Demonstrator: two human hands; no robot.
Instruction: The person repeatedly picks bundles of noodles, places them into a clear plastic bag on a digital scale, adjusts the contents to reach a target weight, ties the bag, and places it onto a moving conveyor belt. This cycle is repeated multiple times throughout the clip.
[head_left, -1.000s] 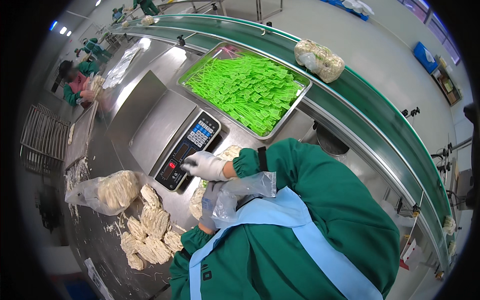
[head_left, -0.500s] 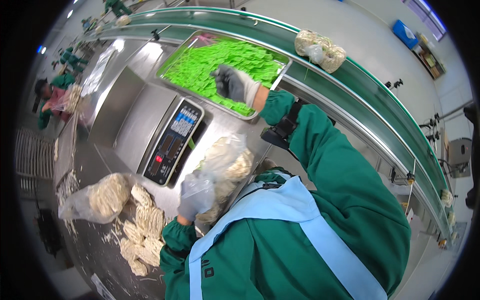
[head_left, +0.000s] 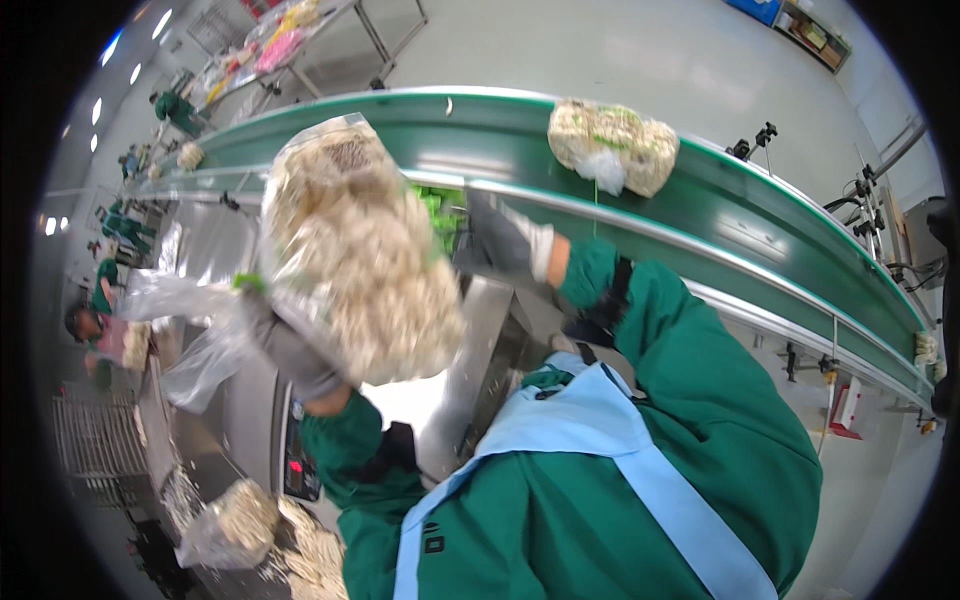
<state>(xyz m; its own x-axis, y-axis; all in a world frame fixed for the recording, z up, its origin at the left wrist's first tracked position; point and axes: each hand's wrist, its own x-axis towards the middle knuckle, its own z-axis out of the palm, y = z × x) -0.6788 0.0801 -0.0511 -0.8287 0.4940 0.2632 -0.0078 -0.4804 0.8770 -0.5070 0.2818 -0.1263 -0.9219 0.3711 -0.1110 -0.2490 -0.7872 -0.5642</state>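
A clear plastic bag of pale, noodle-like bundles (head_left: 370, 270) is held up in front of me, blurred by motion. My left hand (head_left: 300, 350), in a grey glove, is closed on its gathered end. Loose plastic (head_left: 205, 345) trails to the left of that hand, and a bright green strip (head_left: 248, 283) shows at the fingertips. My right hand (head_left: 500, 238), also gloved, is just right of the bag with its fingers apart, somewhat smeared. Behind the bag, only part of the bright green strips (head_left: 440, 212) in the tray is visible.
A green conveyor belt (head_left: 735, 230) curves across the far side, carrying another filled bag (head_left: 615, 145). At the lower left are a scale (head_left: 298, 470), a bagged portion (head_left: 240, 525) and loose pale bundles (head_left: 315, 555). Another person (head_left: 95, 330) is at the far left.
My left hand has lifted the filled bag from the steel table up and away from me. My right hand has moved slightly right, off the green strips. The view has shifted.
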